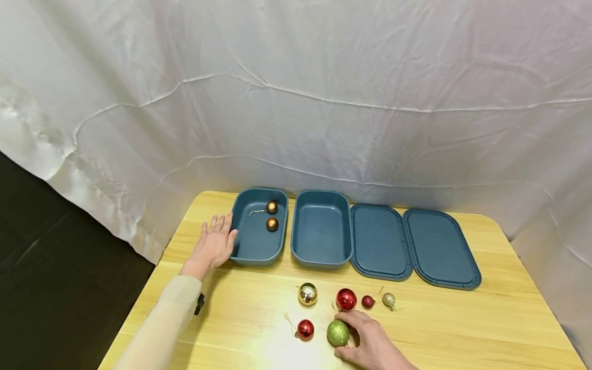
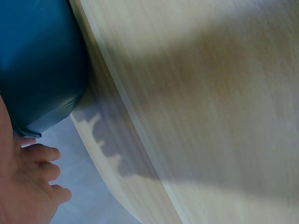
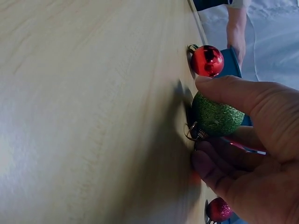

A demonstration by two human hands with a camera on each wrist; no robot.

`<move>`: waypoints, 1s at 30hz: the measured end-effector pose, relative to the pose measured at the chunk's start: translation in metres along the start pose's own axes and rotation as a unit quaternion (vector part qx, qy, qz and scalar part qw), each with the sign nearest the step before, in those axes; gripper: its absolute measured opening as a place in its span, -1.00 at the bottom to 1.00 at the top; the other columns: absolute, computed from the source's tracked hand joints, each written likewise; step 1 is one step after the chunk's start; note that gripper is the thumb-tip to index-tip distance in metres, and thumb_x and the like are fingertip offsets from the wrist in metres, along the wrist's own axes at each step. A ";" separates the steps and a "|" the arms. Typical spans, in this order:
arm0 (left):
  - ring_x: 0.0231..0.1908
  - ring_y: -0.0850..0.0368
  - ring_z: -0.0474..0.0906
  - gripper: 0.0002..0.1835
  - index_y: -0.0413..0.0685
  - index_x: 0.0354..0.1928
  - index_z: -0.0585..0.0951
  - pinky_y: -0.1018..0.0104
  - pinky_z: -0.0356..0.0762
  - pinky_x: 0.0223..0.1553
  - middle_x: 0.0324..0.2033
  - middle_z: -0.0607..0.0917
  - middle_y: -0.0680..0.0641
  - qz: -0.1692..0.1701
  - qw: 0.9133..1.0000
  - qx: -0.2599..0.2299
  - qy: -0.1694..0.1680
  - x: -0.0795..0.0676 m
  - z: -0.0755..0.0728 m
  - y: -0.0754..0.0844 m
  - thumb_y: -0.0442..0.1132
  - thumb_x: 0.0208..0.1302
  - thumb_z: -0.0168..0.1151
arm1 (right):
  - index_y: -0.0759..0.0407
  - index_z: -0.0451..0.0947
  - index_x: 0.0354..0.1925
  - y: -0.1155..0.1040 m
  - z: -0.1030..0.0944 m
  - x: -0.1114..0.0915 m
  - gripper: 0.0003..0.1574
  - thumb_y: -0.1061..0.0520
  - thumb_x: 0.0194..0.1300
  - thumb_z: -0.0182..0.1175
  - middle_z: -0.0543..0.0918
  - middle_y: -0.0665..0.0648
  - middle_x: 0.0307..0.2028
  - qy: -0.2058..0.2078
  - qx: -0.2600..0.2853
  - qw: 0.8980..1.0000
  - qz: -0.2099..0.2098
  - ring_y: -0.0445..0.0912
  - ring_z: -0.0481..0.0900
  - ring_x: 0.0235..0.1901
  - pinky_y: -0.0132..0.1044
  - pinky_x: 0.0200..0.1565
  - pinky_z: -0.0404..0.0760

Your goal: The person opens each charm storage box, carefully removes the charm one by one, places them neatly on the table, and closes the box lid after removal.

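My left hand [image 1: 215,245] lies with fingers spread along the left side of a blue plastic box [image 1: 256,246]. Its thumb is right at the rim. In the left wrist view the fingers [image 2: 44,171] extend past the box corner. Two bronze baubles [image 1: 272,224] sit inside this box. Low in the head view, my right hand [image 1: 370,339] holds a green glitter bauble [image 1: 338,333] between thumb and fingers, close over the table. The bauble's metal cap and loop show in the right wrist view. A shiny red bauble [image 1: 346,299] lies just beyond the fingers.
Right of the first box stands a second blue box [image 1: 321,231], then two blue lids [image 1: 381,241] lying flat. Also on the wooden table [image 1: 462,318] are a gold bauble [image 1: 307,294], another red bauble [image 1: 305,329], a small dark red one [image 1: 368,301] and a small pale glitter one [image 1: 388,299].
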State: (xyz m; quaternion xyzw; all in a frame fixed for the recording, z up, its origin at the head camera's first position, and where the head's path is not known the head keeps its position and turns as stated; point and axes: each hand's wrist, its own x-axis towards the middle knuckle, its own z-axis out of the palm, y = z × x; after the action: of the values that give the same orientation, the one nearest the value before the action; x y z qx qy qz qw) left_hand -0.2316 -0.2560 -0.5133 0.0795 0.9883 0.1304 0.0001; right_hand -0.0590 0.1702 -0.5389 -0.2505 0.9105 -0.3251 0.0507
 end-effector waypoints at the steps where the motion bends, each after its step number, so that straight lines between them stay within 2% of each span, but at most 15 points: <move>1: 0.63 -0.46 -0.07 -0.31 -0.30 0.68 -0.02 -0.47 -0.17 0.58 0.58 0.16 -0.49 0.000 1.000 0.001 -0.001 0.000 0.000 0.000 -0.02 0.73 -0.32 | 0.19 0.65 0.21 0.000 0.000 0.000 -0.19 -0.09 0.05 0.64 0.72 0.16 0.13 0.000 0.000 1.000 -0.001 0.01 0.69 0.06 -0.14 0.06 0.71; 9: 0.62 -0.47 -0.05 -0.31 -0.30 0.67 -0.01 -0.47 -0.16 0.57 0.58 0.17 -0.49 0.001 1.000 0.005 0.000 0.000 0.000 -0.002 -0.01 0.73 -0.34 | 0.22 0.64 0.23 -0.004 -0.003 0.000 -0.15 -0.10 0.05 0.65 0.72 0.18 0.14 -0.002 -0.011 1.000 -0.004 0.07 0.69 0.08 -0.08 0.09 0.72; 17: 0.63 -0.46 -0.07 -0.31 -0.30 0.67 -0.01 -0.47 -0.14 0.57 0.58 0.16 -0.49 0.002 1.000 0.005 0.001 0.000 0.001 -0.002 -0.02 0.73 -0.32 | 0.22 0.65 0.23 -0.008 -0.007 -0.001 -0.16 -0.12 0.05 0.65 0.72 0.16 0.13 -0.001 -0.021 1.000 -0.013 0.03 0.69 0.06 -0.09 0.08 0.72; 25: 0.63 -0.46 -0.07 -0.31 -0.30 0.67 -0.02 -0.47 -0.14 0.57 0.59 0.15 -0.49 0.003 1.000 0.005 0.001 0.000 0.001 -0.002 -0.01 0.73 -0.33 | 0.21 0.64 0.26 -0.012 -0.009 -0.002 -0.12 -0.14 0.05 0.65 0.70 0.17 0.18 -0.009 -0.017 1.000 0.000 0.11 0.68 0.12 0.01 0.13 0.71; 28: 0.63 -0.45 -0.07 -0.30 -0.30 0.68 -0.02 -0.46 -0.14 0.58 0.59 0.15 -0.48 0.003 1.000 0.005 -0.001 0.000 0.000 -0.001 0.00 0.73 -0.34 | 0.19 0.64 0.25 -0.016 -0.012 -0.001 -0.13 -0.16 0.06 0.64 0.70 0.13 0.16 -0.003 -0.025 1.000 -0.001 0.06 0.68 0.10 0.03 0.11 0.72; 30: 0.63 -0.45 -0.07 -0.30 -0.30 0.67 -0.02 -0.46 -0.15 0.58 0.59 0.15 -0.48 0.004 1.000 0.005 -0.001 -0.001 0.000 -0.001 0.00 0.73 -0.35 | 0.17 0.64 0.25 -0.019 -0.015 0.001 -0.17 -0.15 0.10 0.62 0.71 0.09 0.13 0.004 -0.020 1.000 -0.005 -0.03 0.68 0.05 -0.05 0.07 0.73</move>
State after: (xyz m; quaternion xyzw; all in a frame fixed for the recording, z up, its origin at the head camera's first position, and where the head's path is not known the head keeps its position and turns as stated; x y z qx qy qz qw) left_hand -0.2312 -0.2570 -0.5135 0.0832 0.9886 0.1258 0.0006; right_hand -0.0556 0.1663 -0.5153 -0.2544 0.9157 -0.3083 0.0408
